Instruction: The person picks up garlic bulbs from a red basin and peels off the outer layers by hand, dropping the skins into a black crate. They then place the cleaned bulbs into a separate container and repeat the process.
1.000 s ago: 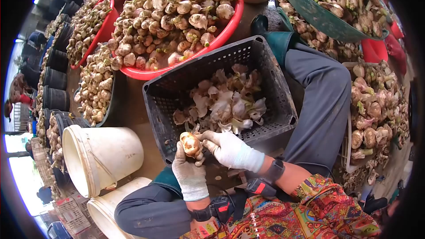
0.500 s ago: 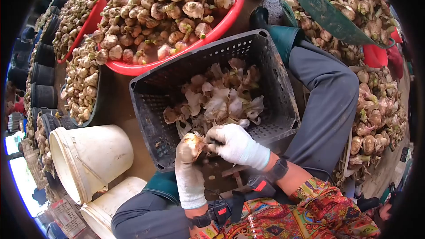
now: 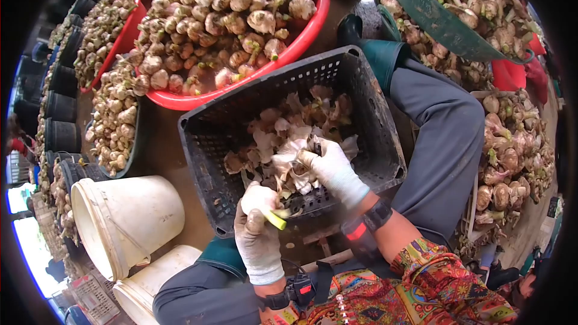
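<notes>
My left hand (image 3: 257, 238), in a dirty white glove, is closed around a garlic bulb (image 3: 260, 197). The bulb is now pale and smooth, with a short green stem (image 3: 276, 219) pointing to the lower right. My right hand (image 3: 335, 171), gloved too, reaches over the black crate (image 3: 376, 126), its fingers pinched at a piece of papery garlic skin (image 3: 295, 155). Its fingertips look dark, and I cannot make out whether anything else is between them. A heap of loose skins (image 3: 274, 125) lies in the crate under both hands.
Beyond the crate stands a red basin (image 3: 322, 15) heaped with unpeeled garlic. A tilted green basin (image 3: 442, 24) of bulbs is at upper right, more garlic (image 3: 509, 156) at right. Two white buckets (image 3: 144, 213) lie at left. My bent knee (image 3: 445, 108) flanks the crate.
My right hand has moved away from the bulb, up and right over the crate, with skin at its fingers. The bulb has turned from brownish to white, its green stem now showing.
</notes>
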Tool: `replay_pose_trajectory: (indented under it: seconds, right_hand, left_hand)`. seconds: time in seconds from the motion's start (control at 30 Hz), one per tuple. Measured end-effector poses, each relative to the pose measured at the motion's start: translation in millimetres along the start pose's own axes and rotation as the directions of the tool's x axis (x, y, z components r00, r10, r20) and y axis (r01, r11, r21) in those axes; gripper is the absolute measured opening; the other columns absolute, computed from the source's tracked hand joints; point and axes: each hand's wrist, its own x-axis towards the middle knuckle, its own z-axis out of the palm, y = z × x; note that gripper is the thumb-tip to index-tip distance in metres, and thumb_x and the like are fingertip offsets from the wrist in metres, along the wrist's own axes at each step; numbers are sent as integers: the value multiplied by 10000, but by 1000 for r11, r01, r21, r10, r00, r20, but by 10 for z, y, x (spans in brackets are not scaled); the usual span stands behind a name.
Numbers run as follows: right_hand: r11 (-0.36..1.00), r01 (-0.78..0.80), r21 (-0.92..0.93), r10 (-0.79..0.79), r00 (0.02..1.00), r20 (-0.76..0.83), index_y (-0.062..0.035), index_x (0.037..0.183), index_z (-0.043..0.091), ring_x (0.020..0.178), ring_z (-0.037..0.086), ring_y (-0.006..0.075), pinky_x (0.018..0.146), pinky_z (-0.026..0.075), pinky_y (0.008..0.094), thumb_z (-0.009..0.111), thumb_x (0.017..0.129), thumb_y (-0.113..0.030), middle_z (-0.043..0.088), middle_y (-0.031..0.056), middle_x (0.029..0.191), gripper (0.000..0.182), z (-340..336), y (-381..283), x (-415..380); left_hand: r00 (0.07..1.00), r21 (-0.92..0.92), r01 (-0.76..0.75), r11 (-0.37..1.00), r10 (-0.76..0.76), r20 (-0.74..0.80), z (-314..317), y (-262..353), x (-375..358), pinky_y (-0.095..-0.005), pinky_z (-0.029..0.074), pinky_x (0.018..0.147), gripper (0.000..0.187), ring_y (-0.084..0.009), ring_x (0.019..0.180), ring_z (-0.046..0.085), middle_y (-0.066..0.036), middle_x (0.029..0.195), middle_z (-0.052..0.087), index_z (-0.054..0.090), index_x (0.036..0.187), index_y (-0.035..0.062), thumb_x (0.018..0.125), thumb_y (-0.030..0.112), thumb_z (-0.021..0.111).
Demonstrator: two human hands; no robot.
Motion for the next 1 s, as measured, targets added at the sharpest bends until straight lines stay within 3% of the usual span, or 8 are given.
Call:
replay_pose_trajectory:
  seconds: [0.1, 0.17, 0.27, 0.47, 0.53, 0.7, 0.87, 1.0]
  right_hand:
    - [477, 152, -866, -373, 927, -42, -63, 1172, 610, 746, 651, 240, 713, 518, 375, 693, 826, -205, 657, 162, 816, 383, -33, -36, -19]
    - [462, 249, -851, -543, 838, -49, -49, 1191, 610, 749, 634, 180, 673, 500, 326, 712, 849, -290, 670, 106, 830, 431, -25, -137, -67]
    - [992, 119, 31, -123, 931, 342, 24, 1032, 652, 764, 625, 187, 695, 501, 359, 655, 895, -440, 647, 126, 778, 484, 52, -562, -408]
    - [999, 47, -13, -38, 921, 388, 56, 974, 646, 723, 607, 146, 690, 492, 319, 655, 875, -350, 666, 118, 792, 418, 146, -405, -306]
    - [999, 30, 34, -38, 963, 268, 50, 960, 653, 733, 610, 168, 691, 490, 347, 656, 860, -322, 654, 153, 768, 385, 130, -250, -183]
    - [605, 67, -793, -225, 970, -90, -38, 1073, 606, 729, 665, 340, 684, 522, 429, 690, 846, -288, 680, 173, 822, 348, -2, -212, -12]
    - [948, 319, 16, -314, 922, 227, -9, 1018, 684, 795, 692, 210, 756, 531, 309, 763, 791, -286, 711, 148, 886, 366, 69, -517, -437]
    - [948, 275, -157, -234, 943, 238, -16, 989, 686, 788, 694, 265, 712, 534, 332, 715, 829, -254, 702, 158, 868, 288, 184, -595, -603]
  left_hand:
    - [993, -109, -120, 987, 118, -26, 16, 24, -20, -408, 454, 1001, 601, -250, 1062, 591, -142, 1202, 586, 466, 1342, -19, 839, 152, 746]
    - [984, -25, -173, 985, 171, -46, -3, 41, -73, -415, 431, 1041, 576, -272, 1146, 568, -144, 1235, 576, 462, 1345, 5, 848, 125, 729]
    - [973, 97, -221, 971, 226, -50, 1, 7, -98, -386, 427, 1044, 541, -247, 1138, 570, -138, 1232, 576, 477, 1319, -1, 849, 101, 724]
    - [954, 415, -203, 887, 274, -119, -2, -76, -64, -355, 431, 1030, 565, -217, 1116, 573, -114, 1186, 595, 491, 1285, -8, 809, 123, 767]
    - [983, 137, -126, 982, 142, -114, -53, -81, -51, -357, 431, 1011, 577, -231, 1098, 575, -116, 1190, 589, 480, 1287, -13, 817, 158, 767]
    - [998, -244, -58, 968, 59, -6, 8, -46, -3, -357, 422, 954, 535, -217, 1038, 521, -108, 1143, 558, 465, 1320, 17, 868, 164, 710]
    - [982, 58, -162, 985, 166, -87, 125, -27, 2, -374, 425, 1011, 491, -232, 1106, 568, -137, 1191, 590, 495, 1269, -14, 859, 136, 720]
    - [958, 323, -207, 924, 259, -127, -6, -99, -83, -383, 460, 988, 371, -215, 1079, 579, -109, 1160, 613, 545, 1193, 42, 863, 87, 708]
